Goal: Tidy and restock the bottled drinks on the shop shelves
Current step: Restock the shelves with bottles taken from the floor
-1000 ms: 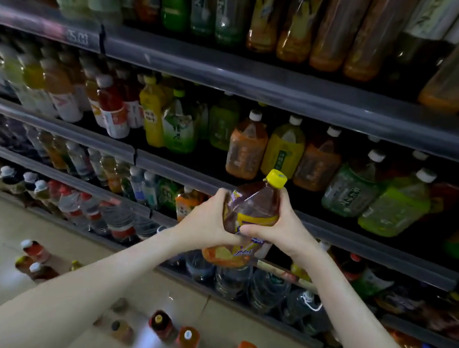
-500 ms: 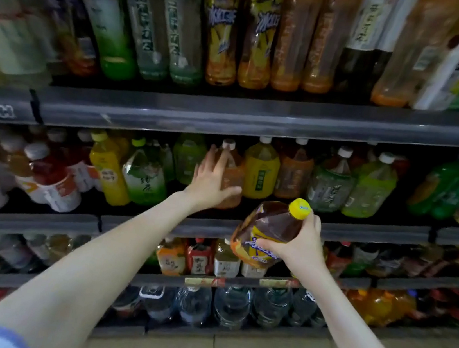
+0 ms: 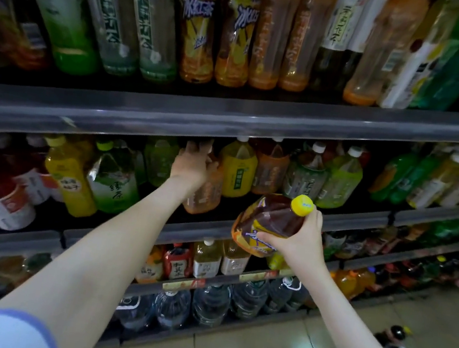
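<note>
Gripping a clear plastic bottle of brown tea point(image 3: 268, 223) with a yellow cap and a yellow-and-purple label, the right hand point(image 3: 300, 241) hangs just in front of the long grey shelf lip point(image 3: 199, 230). Its fingers wrap round the bottle's belly and the thumb lies up near the neck. The bottle is tilted: its long axis runs from the base, low and left over the lip, to the cap, high and to the right, so it would need righting before it can stand. Farther in, above and behind the lip, the left hand point(image 3: 191, 165) reaches over the shoulder of a squat orange-labelled plastic bottle point(image 3: 203, 196) that stands just behind the lip. The fingers are blurred in the shadow at its neck, so I cannot tell whether they have closed on it or only touch it. A dark gap shows just behind the lip on that bottle's left, and that looks the likely slot. It lies up and to the left of the right hand's fingers, with the left hand much the nearer. Behind the lip to the right stand a yellow-labelled bottle point(image 3: 237, 172) and green-labelled bottles point(image 3: 339, 180), upright and close-packed.
</note>
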`<action>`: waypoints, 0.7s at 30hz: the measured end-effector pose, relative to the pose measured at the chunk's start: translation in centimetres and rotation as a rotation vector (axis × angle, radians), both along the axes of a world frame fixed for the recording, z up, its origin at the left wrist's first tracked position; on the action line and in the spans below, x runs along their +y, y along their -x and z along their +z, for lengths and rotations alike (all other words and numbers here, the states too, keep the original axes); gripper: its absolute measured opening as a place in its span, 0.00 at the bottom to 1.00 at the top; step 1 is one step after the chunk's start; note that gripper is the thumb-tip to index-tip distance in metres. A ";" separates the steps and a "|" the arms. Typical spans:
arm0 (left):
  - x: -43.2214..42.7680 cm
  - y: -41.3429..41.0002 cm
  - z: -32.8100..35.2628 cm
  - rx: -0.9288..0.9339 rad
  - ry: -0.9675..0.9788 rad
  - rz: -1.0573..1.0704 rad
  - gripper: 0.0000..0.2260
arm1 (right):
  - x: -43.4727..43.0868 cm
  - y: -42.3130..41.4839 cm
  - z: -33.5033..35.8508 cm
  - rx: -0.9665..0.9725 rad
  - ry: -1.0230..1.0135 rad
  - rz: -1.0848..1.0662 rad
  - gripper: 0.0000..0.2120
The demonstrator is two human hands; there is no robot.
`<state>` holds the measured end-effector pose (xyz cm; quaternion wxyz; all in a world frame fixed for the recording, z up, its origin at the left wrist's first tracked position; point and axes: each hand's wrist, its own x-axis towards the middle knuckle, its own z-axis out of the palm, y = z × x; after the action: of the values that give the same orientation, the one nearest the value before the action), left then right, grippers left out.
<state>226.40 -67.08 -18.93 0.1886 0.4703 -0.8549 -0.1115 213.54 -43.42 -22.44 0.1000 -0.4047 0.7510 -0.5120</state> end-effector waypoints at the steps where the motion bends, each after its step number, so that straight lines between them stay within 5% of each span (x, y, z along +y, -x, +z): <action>1: 0.2 -0.2 0.3 -0.019 0.028 0.016 0.25 | -0.1 0.0 0.0 -0.002 0.000 -0.005 0.38; 15: 3.9 -7.9 0.9 0.240 0.081 0.012 0.19 | -4.7 -0.7 0.1 0.000 0.056 0.053 0.41; 21: 6.2 -11.1 3.9 0.374 0.198 0.023 0.07 | -8.3 -1.4 0.1 0.016 0.001 0.116 0.45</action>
<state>237.47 -60.91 -15.05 0.3906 0.4303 -0.8063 -0.1103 214.96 -51.72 -22.38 0.1234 -0.4517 0.7266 -0.5027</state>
